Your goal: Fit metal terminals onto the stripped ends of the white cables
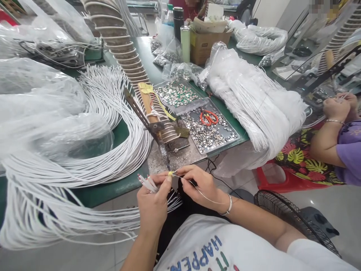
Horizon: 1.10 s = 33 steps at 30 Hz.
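Fitting a wire end, just off the surface (113,190) edge.
Your left hand (152,205) grips a wire bundle (146,183); your right hand (201,186) pinches one wire (197,190) at the yellow tip (170,173). Next likely needs steady alignment.

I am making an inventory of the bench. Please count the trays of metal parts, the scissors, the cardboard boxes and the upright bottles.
Trays of metal parts: 2
Scissors: 1
Cardboard boxes: 1
Upright bottles: 2
Total: 6

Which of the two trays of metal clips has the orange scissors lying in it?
The nearer tray, closest to the table edge; the orange scissors lie on its clips. The farther tray holds only clips.
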Each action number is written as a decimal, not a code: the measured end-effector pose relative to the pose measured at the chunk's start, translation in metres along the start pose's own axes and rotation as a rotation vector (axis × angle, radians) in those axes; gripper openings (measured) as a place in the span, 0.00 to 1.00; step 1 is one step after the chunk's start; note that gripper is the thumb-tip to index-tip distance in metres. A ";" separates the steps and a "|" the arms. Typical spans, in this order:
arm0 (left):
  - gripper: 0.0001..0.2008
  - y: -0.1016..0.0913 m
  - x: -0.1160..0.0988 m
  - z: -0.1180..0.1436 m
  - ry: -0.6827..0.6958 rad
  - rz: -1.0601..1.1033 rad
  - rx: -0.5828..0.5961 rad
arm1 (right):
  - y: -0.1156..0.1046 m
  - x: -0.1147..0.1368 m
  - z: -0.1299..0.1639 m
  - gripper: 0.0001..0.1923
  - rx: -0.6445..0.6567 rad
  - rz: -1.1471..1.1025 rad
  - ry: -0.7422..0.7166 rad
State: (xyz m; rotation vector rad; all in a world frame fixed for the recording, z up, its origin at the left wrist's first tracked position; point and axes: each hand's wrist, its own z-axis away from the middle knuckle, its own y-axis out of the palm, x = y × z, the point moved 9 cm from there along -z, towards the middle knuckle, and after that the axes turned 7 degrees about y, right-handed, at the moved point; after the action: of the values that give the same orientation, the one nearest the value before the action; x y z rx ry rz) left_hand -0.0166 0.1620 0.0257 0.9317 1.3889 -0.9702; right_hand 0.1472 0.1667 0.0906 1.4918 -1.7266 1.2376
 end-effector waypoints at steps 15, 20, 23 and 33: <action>0.09 -0.004 -0.003 -0.010 0.036 0.117 -0.069 | 0.005 0.001 -0.010 0.04 -0.019 0.005 -0.028; 0.08 -0.001 0.001 -0.011 0.031 0.162 -0.036 | 0.004 0.004 -0.009 0.04 -0.018 0.016 -0.059; 0.09 -0.003 0.004 -0.009 0.027 0.144 -0.049 | 0.005 0.002 -0.007 0.04 0.003 0.015 -0.072; 0.12 -0.007 0.031 0.009 -0.245 0.243 -0.108 | 0.012 -0.003 0.006 0.04 0.069 0.025 -0.081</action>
State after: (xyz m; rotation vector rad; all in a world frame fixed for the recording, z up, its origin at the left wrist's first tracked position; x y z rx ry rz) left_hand -0.0213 0.1513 -0.0048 0.8467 1.0834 -0.7885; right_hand 0.1375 0.1624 0.0817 1.5840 -1.7764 1.2773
